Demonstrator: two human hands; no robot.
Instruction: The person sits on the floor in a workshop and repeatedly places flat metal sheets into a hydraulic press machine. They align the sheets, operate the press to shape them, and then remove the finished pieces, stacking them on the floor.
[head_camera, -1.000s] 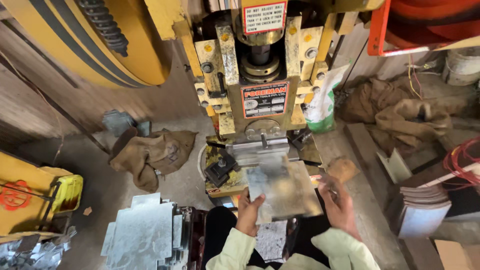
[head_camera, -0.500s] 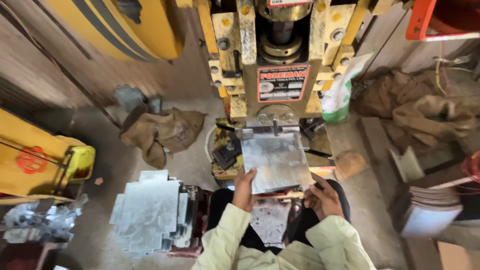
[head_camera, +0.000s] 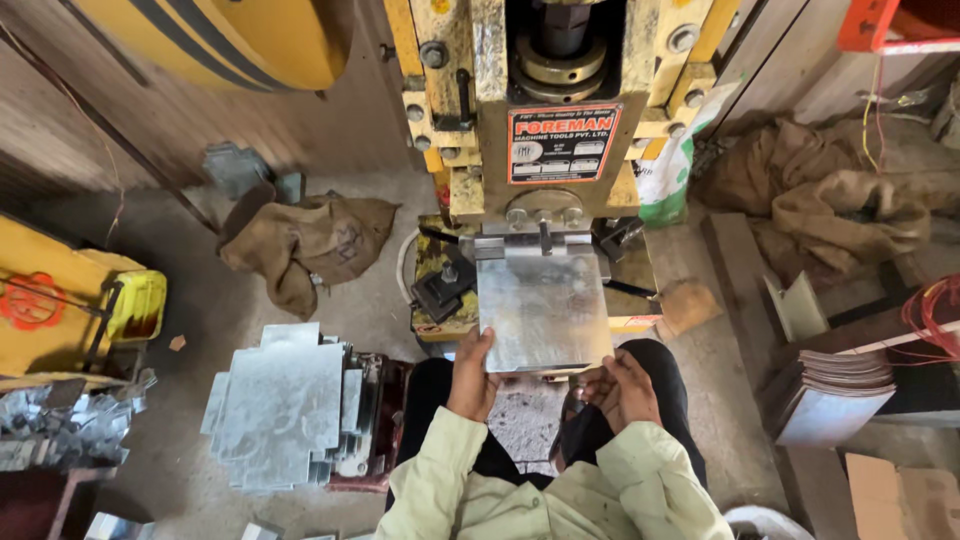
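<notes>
A metal sheet (head_camera: 543, 310) lies under the press (head_camera: 545, 120), its near edge between both hands. Left of it on the floor sits a stack of cut sheets (head_camera: 285, 405); farther left-back, a sack (head_camera: 310, 240). Right, more sheets (head_camera: 835, 390) lie stacked.

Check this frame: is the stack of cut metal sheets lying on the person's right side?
No, the stack of cut sheets lies on the floor to the person's left.
</notes>
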